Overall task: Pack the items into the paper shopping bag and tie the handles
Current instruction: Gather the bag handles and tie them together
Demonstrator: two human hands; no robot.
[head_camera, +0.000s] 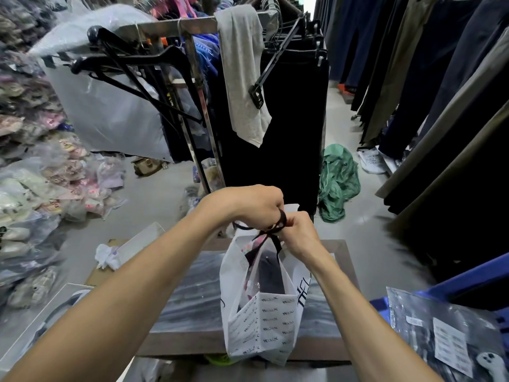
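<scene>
A white paper shopping bag with small printed logos stands upright on a low grey table in front of me. Dark and pink packed items show through its open top. Black ribbon handles rise from the bag and meet above it. My left hand grips one ribbon end from the left, fingers curled. My right hand pinches the other ribbon end close beside it, just above the bag's mouth. The two hands nearly touch.
A metal clothes rack with black hangers, dark trousers and a grey cloth stands behind the table. Bagged garments are piled on the left, hanging trousers line the right, a green cloth lies on the floor, and a packaged garment sits at the lower right.
</scene>
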